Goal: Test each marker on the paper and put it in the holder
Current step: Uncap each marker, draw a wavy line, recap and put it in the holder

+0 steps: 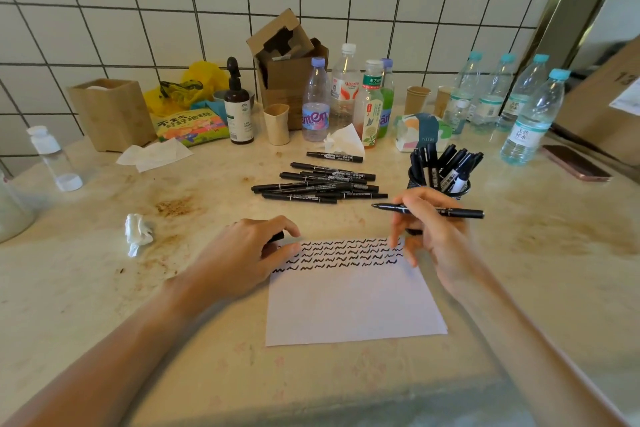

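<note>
Right hand [427, 229] pinches a black marker [429, 210] level at centre right; left hand [252, 253], fingers curled, pinches what looks like its cap. Recap firmly before dropping into the holder [438, 184].

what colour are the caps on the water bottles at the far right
Light blue caps on the water bottles, seen in the head view, the only one.

This looks like a break or pantry corner of a workplace: a stained, marble-look table [104, 288] set against a white tiled wall [138, 10]. Beside an open cardboard box [287, 80] at the wall stand water bottles [526, 114], drink bottles [372, 104], paper cups [417, 99] and a pump bottle [238, 107]. A tissue pack [420, 132] lies right of it.
</note>
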